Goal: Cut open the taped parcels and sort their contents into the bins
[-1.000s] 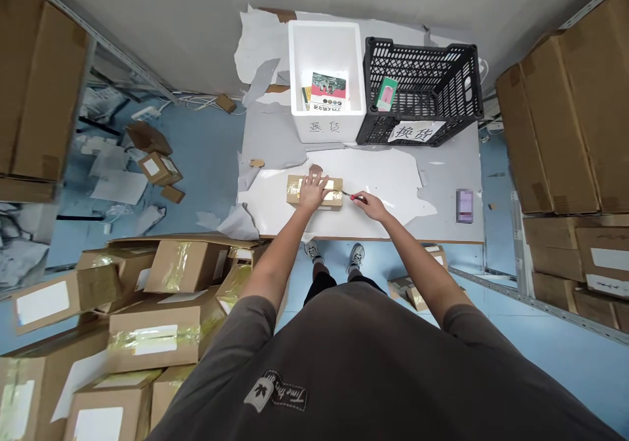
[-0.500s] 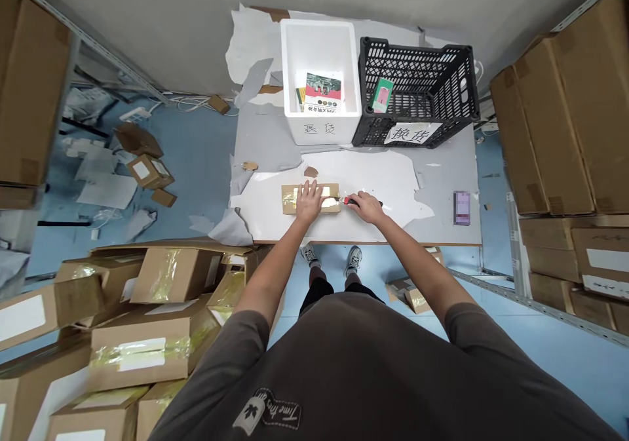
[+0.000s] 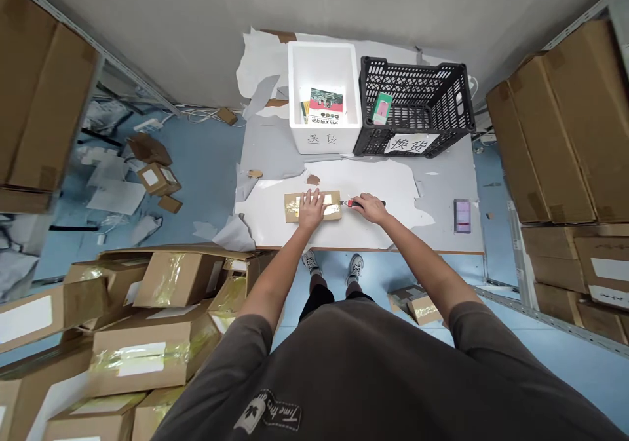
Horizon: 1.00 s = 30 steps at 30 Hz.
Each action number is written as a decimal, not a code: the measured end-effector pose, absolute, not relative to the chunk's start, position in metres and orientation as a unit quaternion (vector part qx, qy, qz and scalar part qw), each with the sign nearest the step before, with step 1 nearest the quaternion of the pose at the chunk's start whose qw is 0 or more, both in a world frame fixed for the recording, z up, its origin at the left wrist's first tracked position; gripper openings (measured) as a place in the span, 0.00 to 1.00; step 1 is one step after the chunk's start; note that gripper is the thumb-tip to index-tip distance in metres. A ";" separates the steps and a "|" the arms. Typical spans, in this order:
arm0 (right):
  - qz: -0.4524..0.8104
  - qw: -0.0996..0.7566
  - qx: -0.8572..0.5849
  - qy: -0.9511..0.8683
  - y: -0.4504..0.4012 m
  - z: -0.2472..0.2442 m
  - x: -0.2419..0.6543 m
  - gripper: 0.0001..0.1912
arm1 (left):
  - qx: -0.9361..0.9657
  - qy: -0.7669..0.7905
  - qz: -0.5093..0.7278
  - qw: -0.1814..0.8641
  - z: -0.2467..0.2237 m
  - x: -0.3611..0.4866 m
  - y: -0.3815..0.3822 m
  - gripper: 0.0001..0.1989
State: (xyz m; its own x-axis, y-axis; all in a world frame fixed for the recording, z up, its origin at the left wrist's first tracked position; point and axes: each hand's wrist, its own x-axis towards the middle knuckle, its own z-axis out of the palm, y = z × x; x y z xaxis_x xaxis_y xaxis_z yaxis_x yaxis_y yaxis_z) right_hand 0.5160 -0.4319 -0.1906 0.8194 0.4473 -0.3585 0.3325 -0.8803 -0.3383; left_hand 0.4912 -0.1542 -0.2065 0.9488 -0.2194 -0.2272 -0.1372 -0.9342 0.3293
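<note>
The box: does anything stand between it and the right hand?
Only the knife, held in the right hand and pointing at the right end of the box; nothing else visible stands between them.

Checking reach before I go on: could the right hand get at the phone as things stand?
Probably yes: nothing stands between the right hand and the phone. But that hand grips a cutter, so picking the phone up would likely be awkward.

Left hand [image 3: 310,211] hides part of the label [image 3: 327,199] on the small carton [image 3: 291,211], right hand [image 3: 371,207] covers the middle of the utility knife [image 3: 350,203]. Too tiny to tell if the blade's cutting in. Smartphone [image 3: 462,216] screen's just pixel mush, and the bottom-left cartons [image 3: 29,316] run off-frame.
</note>
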 end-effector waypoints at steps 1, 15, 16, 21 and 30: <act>0.217 0.131 -0.945 -0.205 -0.431 -0.191 0.515 0.22 | 0.975 -0.089 -0.129 0.156 -0.206 0.490 -0.154 0.30; 0.183 0.190 -0.959 -0.108 -0.462 -0.197 0.509 0.17 | 0.982 -0.069 -0.125 0.123 -0.206 0.486 -0.154 0.30; 0.174 0.221 -0.957 -0.072 -0.471 -0.199 0.502 0.16 | 0.982 -0.068 -0.125 0.123 -0.206 0.485 -0.153 0.29; 0.141 0.485 -0.851 0.144 -0.491 -0.215 0.467 0.22 | 0.984 -0.058 -0.104 0.133 -0.203 0.486 -0.153 0.29; 0.021 0.511 -0.792 0.334 -0.550 -0.290 0.462 0.32 | 0.979 -0.041 -0.035 0.198 -0.231 0.490 -0.148 0.27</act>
State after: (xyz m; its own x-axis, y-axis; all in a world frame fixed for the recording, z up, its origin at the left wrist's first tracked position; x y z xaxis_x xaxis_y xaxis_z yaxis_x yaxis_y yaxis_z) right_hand 0.4624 -0.5498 -0.2904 0.7764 -0.5076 -0.3735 -0.5496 -0.2551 -0.7955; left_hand 0.4902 -0.1475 -0.2309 0.9942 -0.0938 -0.0530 -0.0659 -0.9183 0.3903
